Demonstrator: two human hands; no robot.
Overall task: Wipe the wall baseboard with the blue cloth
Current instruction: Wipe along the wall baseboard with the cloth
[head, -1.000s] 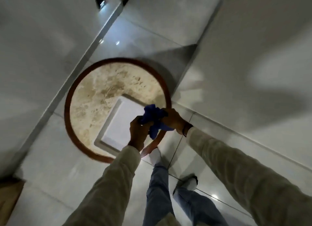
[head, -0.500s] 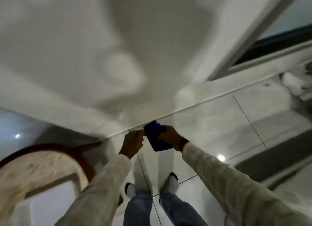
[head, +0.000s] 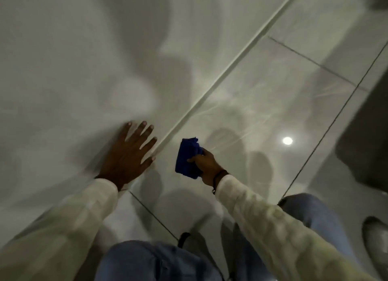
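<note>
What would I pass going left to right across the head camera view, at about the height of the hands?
White wall → left hand, spread flat on the wall → baseboard edge → blue cloth → right hand gripping the cloth → glossy tiled floor → round light reflection.

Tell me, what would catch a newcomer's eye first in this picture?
The bright blue cloth, bunched in the right hand just right of centre above the glossy floor tiles. Next, the left hand, spread flat against the pale wall beside the baseboard, which runs diagonally up to the right. A ceiling light's reflection glints on the floor at right.
</note>
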